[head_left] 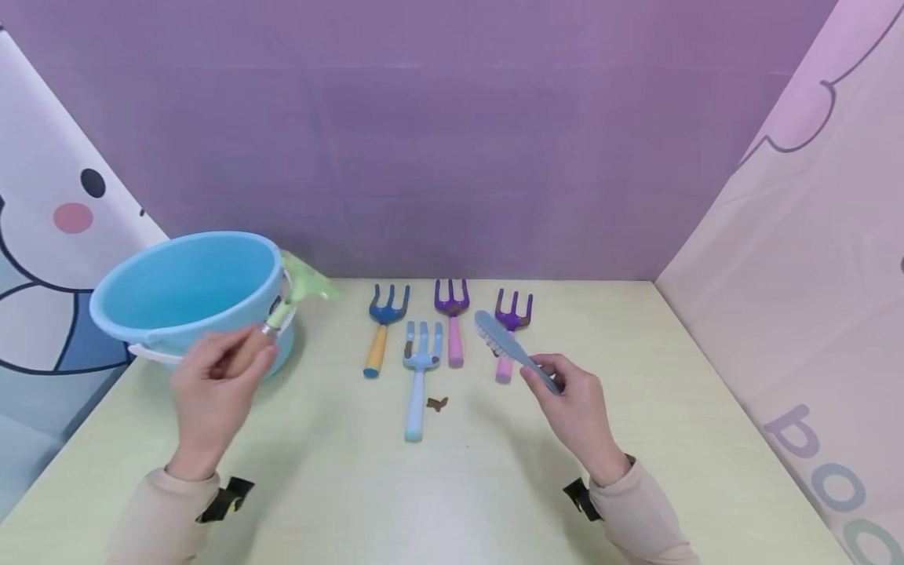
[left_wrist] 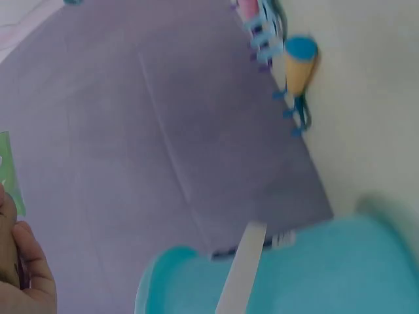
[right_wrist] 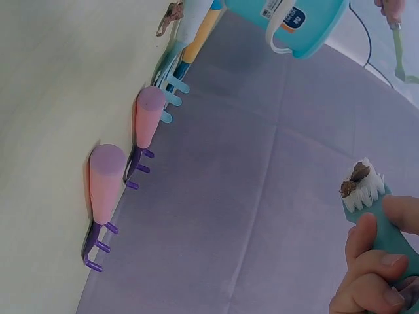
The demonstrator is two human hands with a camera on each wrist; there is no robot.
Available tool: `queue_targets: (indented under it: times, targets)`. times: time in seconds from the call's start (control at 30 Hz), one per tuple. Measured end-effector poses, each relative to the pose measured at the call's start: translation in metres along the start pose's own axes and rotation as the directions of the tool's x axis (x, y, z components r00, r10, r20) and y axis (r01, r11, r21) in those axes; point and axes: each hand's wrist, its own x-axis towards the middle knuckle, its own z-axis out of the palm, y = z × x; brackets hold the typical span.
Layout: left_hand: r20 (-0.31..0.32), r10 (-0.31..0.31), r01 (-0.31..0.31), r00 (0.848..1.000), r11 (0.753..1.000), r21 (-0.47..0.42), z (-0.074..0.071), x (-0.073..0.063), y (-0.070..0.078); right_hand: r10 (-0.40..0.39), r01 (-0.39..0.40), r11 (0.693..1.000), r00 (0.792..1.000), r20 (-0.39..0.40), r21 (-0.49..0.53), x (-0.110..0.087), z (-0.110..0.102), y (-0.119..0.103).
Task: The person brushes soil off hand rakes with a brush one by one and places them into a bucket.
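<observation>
Left hand: the left hand (head_left: 219, 388) is up beside the bucket, its fingers closed around the wooden handle (head_left: 246, 351) of a green tool (head_left: 305, 281) (a little blurred in the head view).
Green tool: its head is angled up and to the right, in front of the bucket's right side; whether the two touch, I cannot tell.
Right hand: the right hand (head_left: 575, 404) pinches a blue brush (head_left: 514, 348) by its handle, above the table (head_left: 332, 502).
Brush: white bristles, with brown bits (right_wrist: 355, 179) caught among them (plain in the right wrist view).
Bucket: a light blue bucket (head_left: 187, 282) stands at the left of the table, its white handle (head_left: 154, 355) hanging down outside.
Forks: a dark blue fork (head_left: 377, 345) with a yellow handle, a light blue fork (head_left: 417, 392) nearer the person, and two purple forks (head_left: 455, 337) with pink handles lie between the hands.
Brown marks: the light blue fork has dark patches on its prongs, and a brown scrap (head_left: 437, 404) lies just beside its handle.
Backdrop: a purple cloth (head_left: 452, 141) behind the table.
</observation>
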Motion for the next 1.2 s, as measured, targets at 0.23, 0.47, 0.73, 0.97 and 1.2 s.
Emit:
queue_targets:
  times: [0.23, 0.47, 0.73, 0.97, 1.2]
  targets:
    - [-0.040, 0.087, -0.080, 0.995, 0.984, 0.158, -0.029, 0.028, -0.010, -0.009, 0.009, 1.000, 1.000, 0.005, 0.028, -0.002, -0.001, 0.001]
    - [0.118, 0.062, -0.108, 0.991, 0.890, 0.444, -0.068, 0.064, -0.017, -0.042, 0.041, 0.998, 0.999, 0.018, 0.039, -0.005, -0.001, 0.002]
    - [0.322, -0.443, 0.085, 0.837, 0.686, 0.723, -0.097, 0.111, -0.017, -0.034, 0.032, 0.998, 0.999, 0.032, 0.046, -0.007, -0.001, 0.004]
    - [0.401, -0.537, 0.031, 0.742, 0.625, 0.780, -0.109, 0.137, -0.033, -0.034, 0.033, 0.998, 0.999, 0.038, 0.048, -0.008, -0.002, 0.003]
    - [0.463, -0.593, -0.063, 0.659, 0.569, 0.820, -0.113, 0.150, -0.052, -0.038, 0.036, 0.999, 0.998, 0.049, 0.036, -0.007, -0.003, 0.004]
